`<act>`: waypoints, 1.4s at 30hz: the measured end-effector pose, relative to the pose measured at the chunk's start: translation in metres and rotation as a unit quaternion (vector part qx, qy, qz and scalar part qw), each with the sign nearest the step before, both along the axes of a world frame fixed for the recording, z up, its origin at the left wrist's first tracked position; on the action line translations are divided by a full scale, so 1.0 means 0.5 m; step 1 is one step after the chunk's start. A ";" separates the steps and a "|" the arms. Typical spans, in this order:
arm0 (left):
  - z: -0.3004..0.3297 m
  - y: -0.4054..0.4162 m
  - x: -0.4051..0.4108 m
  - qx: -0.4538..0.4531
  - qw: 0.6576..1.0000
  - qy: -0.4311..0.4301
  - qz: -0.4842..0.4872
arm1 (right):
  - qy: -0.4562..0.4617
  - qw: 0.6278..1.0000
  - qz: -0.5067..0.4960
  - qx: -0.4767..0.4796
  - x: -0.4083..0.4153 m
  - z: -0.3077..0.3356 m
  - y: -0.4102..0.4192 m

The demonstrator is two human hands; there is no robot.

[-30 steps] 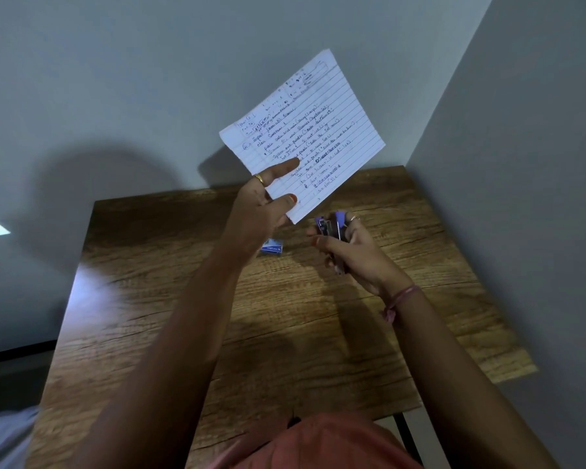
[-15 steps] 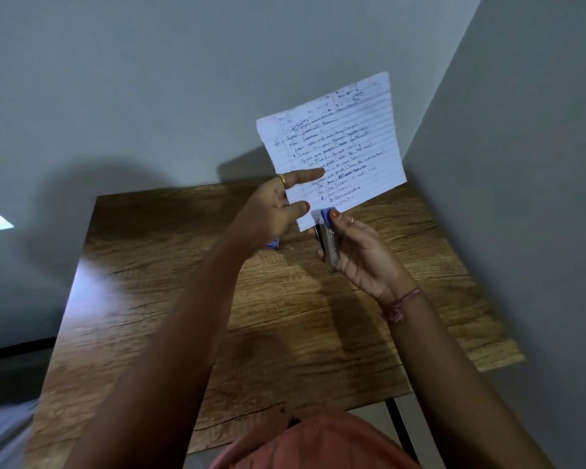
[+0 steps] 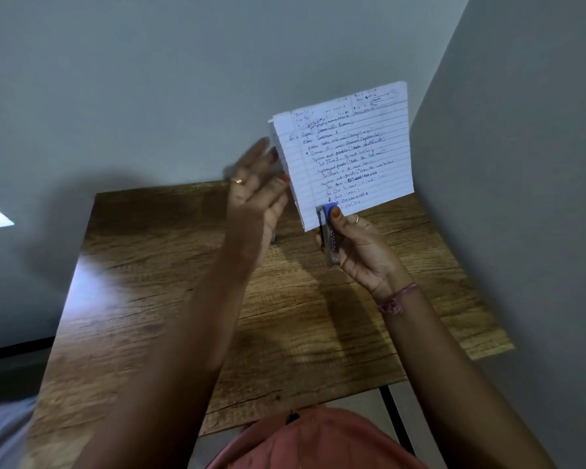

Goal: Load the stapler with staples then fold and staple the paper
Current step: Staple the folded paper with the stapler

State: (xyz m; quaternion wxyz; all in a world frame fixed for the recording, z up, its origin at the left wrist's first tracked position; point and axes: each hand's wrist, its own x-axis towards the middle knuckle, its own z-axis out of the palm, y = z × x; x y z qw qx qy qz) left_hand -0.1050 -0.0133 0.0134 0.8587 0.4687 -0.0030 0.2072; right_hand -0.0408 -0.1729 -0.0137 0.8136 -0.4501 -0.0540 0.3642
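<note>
right hand (image 3: 359, 252) wrapped tight around a small blue-and-silver metal stapler (image 3: 329, 231), thumb pressing on its blue top, nose pointing up and clamped over the bottom edge of a white lined sheet of paper (image 3: 345, 150) covered in blue handwriting. paper raised upright above the far edge of the table, near the room corner, a fold running along its left side. pink cord bracelet (image 3: 398, 297) on the right wrist, ring on one finger. left hand (image 3: 256, 194) spread open, fingers loose and blurred, just beside the paper's left edge; cannot tell whether the fingertips touch the sheet. gold ring (image 3: 238, 181) on one finger. behind the left hand, only a dark sliver of something on the brown wood-grain tabletop (image 3: 142, 299), too hidden to name. handwriting too small to read. grey walls (image 3: 183, 79) behind and to the right; salmon-coloured cloth (image 3: 318, 441) cut off at the bottom edge.
</note>
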 end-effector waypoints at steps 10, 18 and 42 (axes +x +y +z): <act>-0.051 -0.097 -0.009 0.059 0.991 0.118 0.032 | -0.043 0.999 -0.020 0.014 -0.008 0.010 0.013; -0.044 -0.101 0.000 0.033 0.990 0.124 0.066 | -0.079 0.996 -0.034 0.007 -0.018 0.017 0.033; 0.005 -0.024 -0.008 0.047 0.988 0.140 0.041 | -0.022 0.999 -0.026 0.010 0.008 0.050 0.006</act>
